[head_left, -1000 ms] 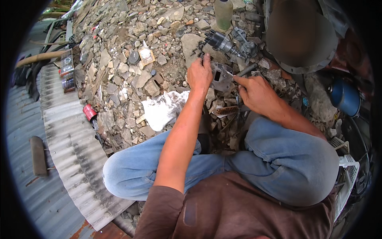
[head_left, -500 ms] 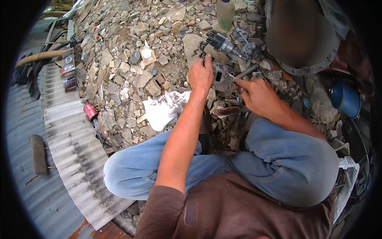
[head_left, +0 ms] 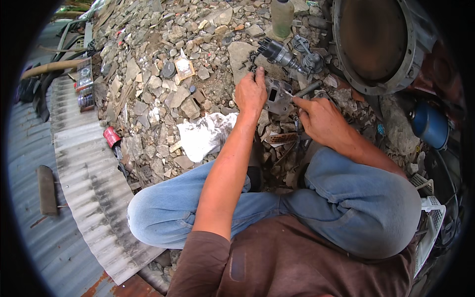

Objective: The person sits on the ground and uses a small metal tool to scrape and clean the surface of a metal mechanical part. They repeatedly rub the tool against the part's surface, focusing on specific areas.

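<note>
A grey metal plate (head_left: 278, 102) with a rectangular slot and several holes is tilted up beyond my knees. My left hand (head_left: 251, 93) is closed on its left edge, thumb pointing up and away. My right hand (head_left: 321, 118) is at the plate's right side, index finger stretched toward it and the other fingers curled. A thin, pale, slender piece (head_left: 288, 92) shows between that fingertip and the plate; its kind is too small to tell. Just beyond lies an engine distributor (head_left: 279, 53) with a black cap. A wrench (head_left: 296, 123) stands near my right fingers.
A smudged white cloth (head_left: 205, 136) lies on the rubble left of my forearm. A large round metal housing (head_left: 341, 59) stands at far right, near a blue cylinder (head_left: 430, 123). At the back is a bottle (head_left: 281, 22). Corrugated sheets (head_left: 84, 183) cover the left side.
Both hands keep almost the same place and grip on the plate. The whole view has shifted very slightly.
</note>
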The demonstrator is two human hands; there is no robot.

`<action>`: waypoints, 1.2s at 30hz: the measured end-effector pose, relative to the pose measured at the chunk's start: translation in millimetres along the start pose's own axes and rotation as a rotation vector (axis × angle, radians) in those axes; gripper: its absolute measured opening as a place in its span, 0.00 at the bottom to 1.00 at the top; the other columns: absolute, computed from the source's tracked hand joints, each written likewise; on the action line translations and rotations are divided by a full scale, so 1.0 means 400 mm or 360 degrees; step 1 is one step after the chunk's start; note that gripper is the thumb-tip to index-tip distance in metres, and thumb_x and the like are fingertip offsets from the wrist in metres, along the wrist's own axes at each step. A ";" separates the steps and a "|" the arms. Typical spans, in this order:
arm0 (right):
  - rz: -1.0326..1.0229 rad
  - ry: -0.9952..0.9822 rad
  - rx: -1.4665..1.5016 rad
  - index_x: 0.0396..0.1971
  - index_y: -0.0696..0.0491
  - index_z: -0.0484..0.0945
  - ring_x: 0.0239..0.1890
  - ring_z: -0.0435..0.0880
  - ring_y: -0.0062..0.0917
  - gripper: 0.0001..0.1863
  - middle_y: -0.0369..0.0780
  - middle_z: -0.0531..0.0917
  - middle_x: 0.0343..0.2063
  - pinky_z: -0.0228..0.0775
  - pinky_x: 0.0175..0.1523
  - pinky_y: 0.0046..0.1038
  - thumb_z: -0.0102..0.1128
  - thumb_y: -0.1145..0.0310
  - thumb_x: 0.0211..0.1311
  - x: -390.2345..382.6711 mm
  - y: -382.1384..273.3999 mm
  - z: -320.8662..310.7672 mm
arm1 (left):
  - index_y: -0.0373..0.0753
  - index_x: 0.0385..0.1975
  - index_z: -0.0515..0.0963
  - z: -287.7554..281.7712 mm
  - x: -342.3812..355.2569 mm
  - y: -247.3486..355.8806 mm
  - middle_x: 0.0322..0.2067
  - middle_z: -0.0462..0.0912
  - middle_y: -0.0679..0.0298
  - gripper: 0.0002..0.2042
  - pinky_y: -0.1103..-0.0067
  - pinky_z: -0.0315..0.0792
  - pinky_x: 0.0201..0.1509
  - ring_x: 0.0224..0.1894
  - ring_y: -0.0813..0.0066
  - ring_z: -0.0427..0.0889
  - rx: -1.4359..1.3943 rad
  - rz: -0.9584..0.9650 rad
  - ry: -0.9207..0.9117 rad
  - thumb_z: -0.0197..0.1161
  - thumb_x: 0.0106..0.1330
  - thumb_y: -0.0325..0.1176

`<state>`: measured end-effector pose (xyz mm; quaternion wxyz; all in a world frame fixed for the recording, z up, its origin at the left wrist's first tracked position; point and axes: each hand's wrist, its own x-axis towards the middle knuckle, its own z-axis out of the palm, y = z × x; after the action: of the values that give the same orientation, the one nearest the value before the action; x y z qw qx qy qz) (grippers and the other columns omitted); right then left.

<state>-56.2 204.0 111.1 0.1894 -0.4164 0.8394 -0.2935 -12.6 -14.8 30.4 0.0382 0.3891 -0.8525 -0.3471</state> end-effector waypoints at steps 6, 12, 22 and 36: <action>0.0014 -0.0027 0.0025 0.55 0.64 0.84 0.34 0.87 0.57 0.20 0.61 0.84 0.26 0.82 0.44 0.51 0.57 0.76 0.64 -0.005 -0.007 -0.006 | 0.32 0.34 0.86 0.007 0.002 -0.011 0.33 0.86 0.37 0.31 0.53 0.76 0.49 0.42 0.32 0.86 -0.0023 0.0054 0.0028 0.55 0.78 0.60; 0.0024 -0.0016 0.0050 0.55 0.65 0.83 0.34 0.87 0.58 0.21 0.61 0.85 0.28 0.81 0.45 0.51 0.57 0.75 0.64 -0.004 -0.007 -0.002 | 0.31 0.35 0.85 0.005 -0.001 -0.005 0.33 0.86 0.36 0.30 0.53 0.76 0.49 0.43 0.32 0.86 -0.0003 0.0037 0.0006 0.55 0.78 0.59; 0.0082 -0.0051 0.0161 0.56 0.67 0.83 0.36 0.87 0.59 0.21 0.64 0.84 0.30 0.80 0.48 0.50 0.56 0.76 0.64 0.012 -0.019 -0.014 | 0.31 0.34 0.85 0.005 0.005 -0.009 0.33 0.86 0.36 0.31 0.50 0.76 0.47 0.41 0.31 0.85 -0.0071 0.0068 0.0036 0.54 0.78 0.59; 0.0176 -0.0108 0.0162 0.57 0.67 0.82 0.33 0.87 0.57 0.22 0.63 0.83 0.27 0.79 0.45 0.47 0.56 0.76 0.65 0.029 -0.026 -0.021 | 0.29 0.35 0.85 -0.001 0.006 -0.004 0.33 0.86 0.34 0.32 0.51 0.75 0.49 0.43 0.30 0.85 -0.0116 0.0020 0.0000 0.55 0.78 0.59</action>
<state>-61.7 192.4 123.3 0.2545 -0.3688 0.8383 -0.3105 -12.9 -17.5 29.3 0.0545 0.3822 -0.8416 -0.3778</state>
